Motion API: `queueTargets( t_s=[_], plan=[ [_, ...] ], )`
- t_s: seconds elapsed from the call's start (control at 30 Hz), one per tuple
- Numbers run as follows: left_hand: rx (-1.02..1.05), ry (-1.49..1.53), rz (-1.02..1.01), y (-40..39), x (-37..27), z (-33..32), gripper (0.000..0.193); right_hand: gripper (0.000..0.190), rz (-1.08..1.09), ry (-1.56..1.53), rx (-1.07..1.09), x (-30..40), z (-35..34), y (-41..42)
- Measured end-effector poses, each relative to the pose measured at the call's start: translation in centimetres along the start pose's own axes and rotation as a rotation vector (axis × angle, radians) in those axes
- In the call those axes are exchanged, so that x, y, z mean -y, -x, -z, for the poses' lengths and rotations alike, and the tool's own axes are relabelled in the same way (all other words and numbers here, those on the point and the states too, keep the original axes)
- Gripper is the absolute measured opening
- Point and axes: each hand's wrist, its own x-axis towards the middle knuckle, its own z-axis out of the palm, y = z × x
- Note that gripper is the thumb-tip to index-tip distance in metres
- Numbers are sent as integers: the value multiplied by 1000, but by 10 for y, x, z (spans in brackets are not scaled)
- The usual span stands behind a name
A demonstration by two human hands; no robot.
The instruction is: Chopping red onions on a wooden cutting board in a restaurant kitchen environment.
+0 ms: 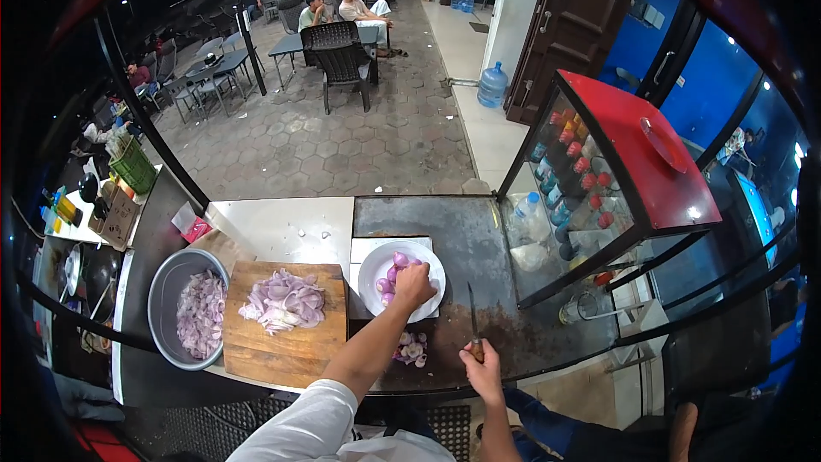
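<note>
My left hand [415,283] is over a white plate [374,266] that holds several peeled purple shallots [385,285]. Its fingertips are bent down among them, hidden by the hand itself, so whether one is gripped cannot be seen. In my right hand [484,369] is a knife [473,311], held by its wooden handle with the narrow blade pointing away from me. More small shallots or bulbs [410,348] lie on the dark counter below the plate, partly covered by my left forearm. Left of the plate, a wooden cutting board [276,359] bears a heap of sliced shallots [285,301].
A grey basin [165,273] of sliced shallots [202,314] stands against the board's left side. To the right is a red-topped glass display case [648,154] with bottles inside. A glass mug [574,308] sits near its base. At lower right, another person's arm [683,430] shows.
</note>
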Motion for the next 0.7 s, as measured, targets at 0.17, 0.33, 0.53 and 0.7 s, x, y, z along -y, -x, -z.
queueTargets(
  t_s=[0.17, 0.33, 0.53, 0.7],
  plan=[
    [137, 2, -26, 3, 13, -8, 27, 14, -3, -11, 35, -12, -5, 17],
    [245, 69, -145, 8, 12, 24, 44, 15, -76, -29, 19, -18, -3, 38],
    [192, 651, -129, 59, 3, 128, 64, 32, -169, -117, 61, -4, -21, 60],
    [204, 522, -8, 170, 34, 237, 61, 38, -240, -196, 203, 15, -80, 97]
  ],
)
